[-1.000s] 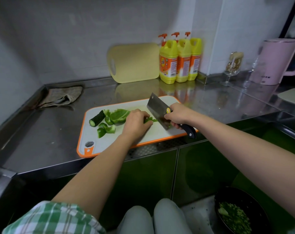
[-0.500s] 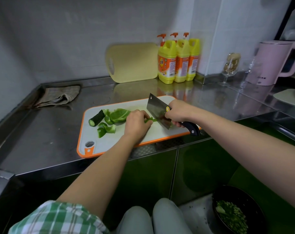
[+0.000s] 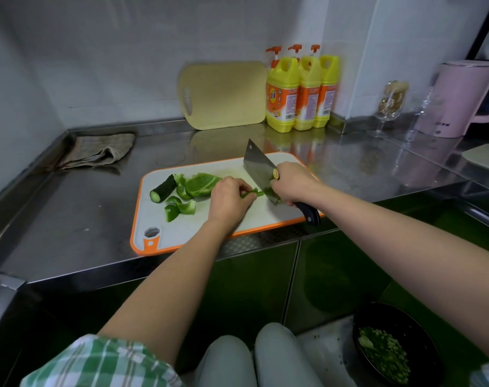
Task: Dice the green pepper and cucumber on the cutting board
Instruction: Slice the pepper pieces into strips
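Presses a thin pepper strip (image 3: 251,194) down on the cutting board (image 3: 182,236) with the left hand (image 3: 229,198), fingers curled over its left end. Grips the black handle of the big knife (image 3: 258,170) with the right hand (image 3: 292,185), fingers wrapped tight round it. Holds the blade tilted, low edge at the strip's right end, just beside the left fingers.

Further left on the board: more green pepper pieces (image 3: 201,184) and a short cucumber stub (image 3: 163,189) (touching each other). White board, orange rim, near the front edge of the shiny counter (image 3: 70,219).

Back by the wall: three yellow soap bottles (image 3: 302,90), a pale yellow board (image 3: 223,94), a crumpled cloth (image 3: 98,150).
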A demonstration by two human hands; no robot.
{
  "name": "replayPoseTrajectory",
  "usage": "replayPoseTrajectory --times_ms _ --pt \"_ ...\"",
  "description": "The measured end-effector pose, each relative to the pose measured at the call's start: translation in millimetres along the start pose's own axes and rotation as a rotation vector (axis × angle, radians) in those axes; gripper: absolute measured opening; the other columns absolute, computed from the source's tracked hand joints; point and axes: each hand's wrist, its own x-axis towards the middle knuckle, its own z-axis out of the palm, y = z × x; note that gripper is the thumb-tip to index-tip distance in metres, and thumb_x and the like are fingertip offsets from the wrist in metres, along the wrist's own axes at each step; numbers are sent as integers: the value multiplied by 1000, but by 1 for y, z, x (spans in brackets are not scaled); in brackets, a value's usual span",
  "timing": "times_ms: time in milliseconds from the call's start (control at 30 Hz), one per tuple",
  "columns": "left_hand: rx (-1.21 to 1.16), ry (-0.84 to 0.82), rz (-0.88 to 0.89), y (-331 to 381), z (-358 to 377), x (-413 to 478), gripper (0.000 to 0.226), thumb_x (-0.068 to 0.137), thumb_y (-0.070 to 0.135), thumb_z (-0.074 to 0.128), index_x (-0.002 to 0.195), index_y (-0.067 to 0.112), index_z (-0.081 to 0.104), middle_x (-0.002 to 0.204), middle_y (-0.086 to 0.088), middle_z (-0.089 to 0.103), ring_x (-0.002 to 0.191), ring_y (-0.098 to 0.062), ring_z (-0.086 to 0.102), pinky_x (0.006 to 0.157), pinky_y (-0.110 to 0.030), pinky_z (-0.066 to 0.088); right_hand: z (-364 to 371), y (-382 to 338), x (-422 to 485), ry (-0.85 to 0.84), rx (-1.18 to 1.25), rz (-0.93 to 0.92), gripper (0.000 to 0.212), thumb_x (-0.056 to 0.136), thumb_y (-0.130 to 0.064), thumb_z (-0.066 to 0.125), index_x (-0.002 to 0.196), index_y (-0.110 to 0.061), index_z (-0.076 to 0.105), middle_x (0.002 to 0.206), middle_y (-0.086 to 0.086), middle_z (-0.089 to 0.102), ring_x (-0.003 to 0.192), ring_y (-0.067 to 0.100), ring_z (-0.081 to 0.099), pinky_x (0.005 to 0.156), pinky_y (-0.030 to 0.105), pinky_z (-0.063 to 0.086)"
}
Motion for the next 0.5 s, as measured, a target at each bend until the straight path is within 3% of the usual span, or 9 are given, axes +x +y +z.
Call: replayPoseTrajectory --times_ms 100,167,300,433,500 --pt "4 3 -5 0 0 0 17 80 25 75 91 11 76 84 -4 71 80 -19 62 65 -23 34 -3 4 1 33 56 -22 17 91 -11 44 74 -13 44 61 10 58 43 22 55 42 24 40" --pt "8 1 -7 0 0 1 17 80 25 75 90 11 76 84 -4 71 80 -19 62 65 -23 34 -9 3 -2 -11 32 -28 15 90 -9 44 76 -9 51 62 11 62 46 22 56 45 25 43" --pt "13 2 -8 0 1 1 16 80 25 74 88 11 75 83 -5 71 80 -20 62 65 -24 35 -12 -4 -8 -112 -49 -12 20 83 -1 45 67 -4 57 55 11 59 47 22 55 46 23 42" --pt "5 1 -11 0 1 1 16 80 24 75 89 11 76 83 -5 71 80 -21 62 65 -24 35 -5 -12 -6 -94 -108 6 16 77 2 52 63 -5 55 40 6 53 46 23 54 52 25 45" --pt "3 -2 -14 0 0 1 16 80 25 75 89 12 76 84 -5 71 80 -21 62 65 -24 35 -1 -13 -2 -63 -81 -1 13 79 1 53 67 -5 55 46 8 55 48 24 56 55 27 47"
